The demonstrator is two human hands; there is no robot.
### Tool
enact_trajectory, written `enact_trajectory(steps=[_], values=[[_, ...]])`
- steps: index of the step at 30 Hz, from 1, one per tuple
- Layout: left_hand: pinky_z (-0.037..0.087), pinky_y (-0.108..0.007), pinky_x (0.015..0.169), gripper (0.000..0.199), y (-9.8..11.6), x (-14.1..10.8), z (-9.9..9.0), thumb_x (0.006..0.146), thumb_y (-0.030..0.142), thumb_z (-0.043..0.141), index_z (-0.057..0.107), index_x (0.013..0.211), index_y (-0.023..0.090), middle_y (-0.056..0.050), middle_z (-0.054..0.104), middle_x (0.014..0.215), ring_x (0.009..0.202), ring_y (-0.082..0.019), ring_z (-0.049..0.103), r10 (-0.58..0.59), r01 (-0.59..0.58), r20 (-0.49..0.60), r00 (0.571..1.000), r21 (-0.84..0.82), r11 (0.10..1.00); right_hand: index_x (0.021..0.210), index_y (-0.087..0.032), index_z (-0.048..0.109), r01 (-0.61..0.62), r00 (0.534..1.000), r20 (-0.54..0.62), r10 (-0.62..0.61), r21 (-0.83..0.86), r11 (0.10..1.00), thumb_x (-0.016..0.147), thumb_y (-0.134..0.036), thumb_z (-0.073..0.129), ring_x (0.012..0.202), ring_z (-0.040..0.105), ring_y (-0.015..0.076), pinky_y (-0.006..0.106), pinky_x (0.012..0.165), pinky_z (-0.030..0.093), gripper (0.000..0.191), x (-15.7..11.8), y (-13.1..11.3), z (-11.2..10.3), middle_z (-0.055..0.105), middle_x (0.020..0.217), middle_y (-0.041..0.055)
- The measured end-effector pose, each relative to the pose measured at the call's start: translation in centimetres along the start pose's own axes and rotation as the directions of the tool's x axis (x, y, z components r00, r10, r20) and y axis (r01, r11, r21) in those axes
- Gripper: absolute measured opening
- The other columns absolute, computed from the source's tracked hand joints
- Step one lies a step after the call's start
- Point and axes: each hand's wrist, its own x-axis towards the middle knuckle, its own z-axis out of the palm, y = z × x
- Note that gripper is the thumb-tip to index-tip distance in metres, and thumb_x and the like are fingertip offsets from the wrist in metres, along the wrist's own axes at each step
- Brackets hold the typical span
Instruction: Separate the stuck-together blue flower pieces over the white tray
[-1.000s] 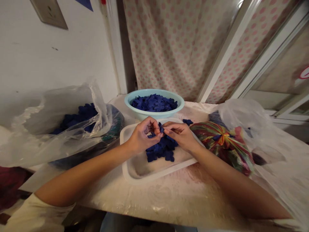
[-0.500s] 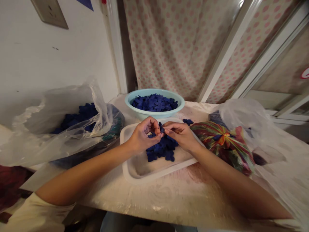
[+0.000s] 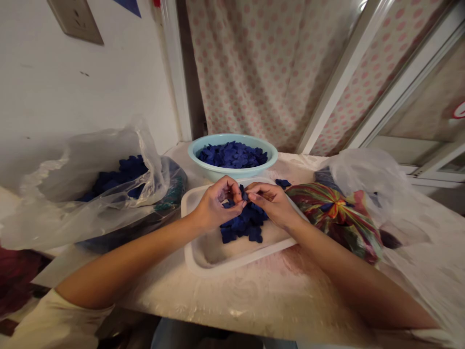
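L hand (image 3: 218,203) & R hand (image 3: 271,203) pinched a blue piece (image 3: 242,194) btwn fingertips, just above blue pile (image 3: 243,224) in white tray (image 3: 240,257), mid-counter (image 3: 276,295); full teal bowl (image 3: 192,150) sat behind, by back edge.

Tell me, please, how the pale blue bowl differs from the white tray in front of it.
The pale blue bowl is round and deep, while the white tray is rectangular and shallow. The bowl's pieces fill it evenly; the tray's pieces lie in a heap with bare floor around them. Both hold similar dark blue pieces.
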Motion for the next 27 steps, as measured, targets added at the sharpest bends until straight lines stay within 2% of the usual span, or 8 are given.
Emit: enact_trajectory(steps=[15, 22, 27], values=[[0.043, -0.019, 0.061, 0.022, -0.34, -0.08, -0.14, 0.071, 0.014, 0.063, 0.042, 0.079, 0.018, 0.002, 0.050, 0.071, 0.062, -0.006, 0.049, 0.043, -0.043, 0.013, 0.999, 0.002, 0.999, 0.070, -0.017, 0.061, 0.001, 1.000, -0.003, -0.001, -0.040, 0.999, 0.078, -0.028, 0.063, 0.069, 0.053, 0.0101, 0.024, 0.070, 0.042, 0.013, 0.11, -0.42, 0.11, 0.058, 0.072, -0.0003], [0.042, -0.018, 0.060, 0.020, -0.31, -0.08, -0.06, 0.074, 0.017, 0.061, 0.042, 0.079, 0.017, 0.003, 0.048, 0.071, 0.061, -0.005, 0.048, 0.006, -0.006, 0.050, 0.999, -0.007, 1.000, 0.072, -0.017, 0.055, -0.034, 0.999, 0.035, 0.035, -0.039, 0.999, 0.075, -0.032, 0.063, 0.064, 0.050, 0.0095, 0.023, 0.063, 0.041, 0.018, 0.07, -0.39, 0.27, 0.052, 0.069, -0.0015], [0.042, -0.018, 0.060, 0.015, -0.18, 0.01, -0.01, 0.078, 0.020, 0.058, 0.043, 0.079, 0.017, 0.002, 0.046, 0.073, 0.063, -0.006, 0.048, -0.053, 0.052, 0.064, 0.997, 0.018, 0.998, 0.070, -0.018, 0.050, -0.057, 0.996, 0.064, 0.062, -0.066, 0.996, 0.073, -0.027, 0.060, 0.059, 0.043, 0.0087, 0.021, 0.057, 0.036, 0.015, 0.07, -0.43, 0.45, 0.046, 0.065, -0.0031]])
